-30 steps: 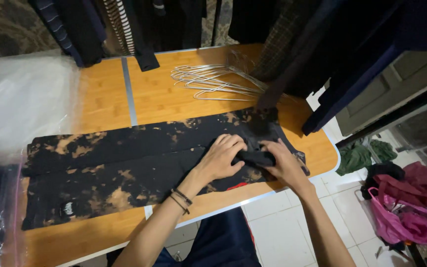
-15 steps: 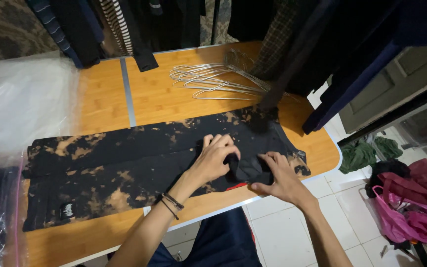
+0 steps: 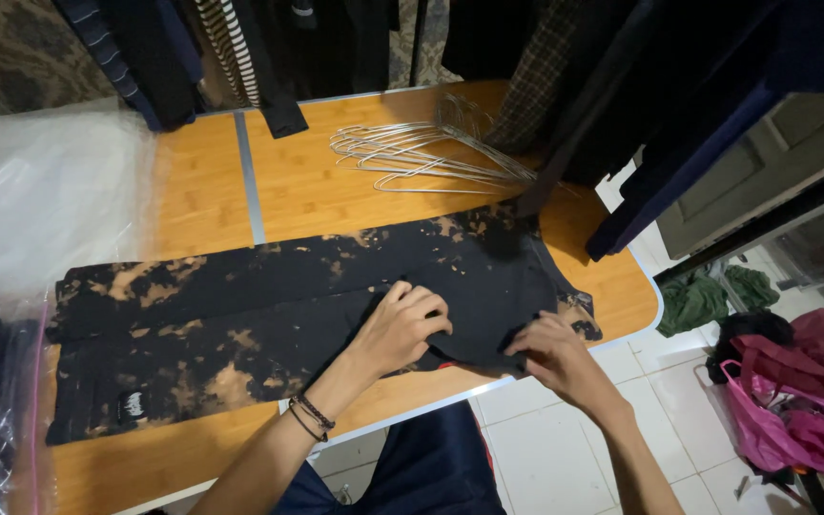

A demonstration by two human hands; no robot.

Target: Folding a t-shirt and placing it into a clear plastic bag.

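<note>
A pair of black trousers [image 3: 269, 324] with rust-orange bleach blotches lies flat on the wooden desk [image 3: 336, 191], legs stacked one on the other so the cloth forms one long band; its long axis runs left to right along the near edge of the desk, hems toward the left beside a clear plastic bag [image 3: 40, 200], waist toward the right near the rounded corner; the band tilts slightly, its right end sitting a little farther from the person than its left

The left hand [image 3: 402, 329] presses down on the upper-leg part with curled fingers, seemingly to pin the layers flat; the right hand [image 3: 550, 353] is closed on a fold of fabric at the waist end, pinching it at the desk's near edge, probably to tuck or smooth it; the hands sit near each other but apart, both touching the trousers

A bundle of wire hangers [image 3: 422, 157] rests behind the trousers, well apart; dark hanging garments [image 3: 622, 86] droop over the far side, one just reaching the waist end; a pink bag [image 3: 784, 420] lies on the tiled floor at right
</note>
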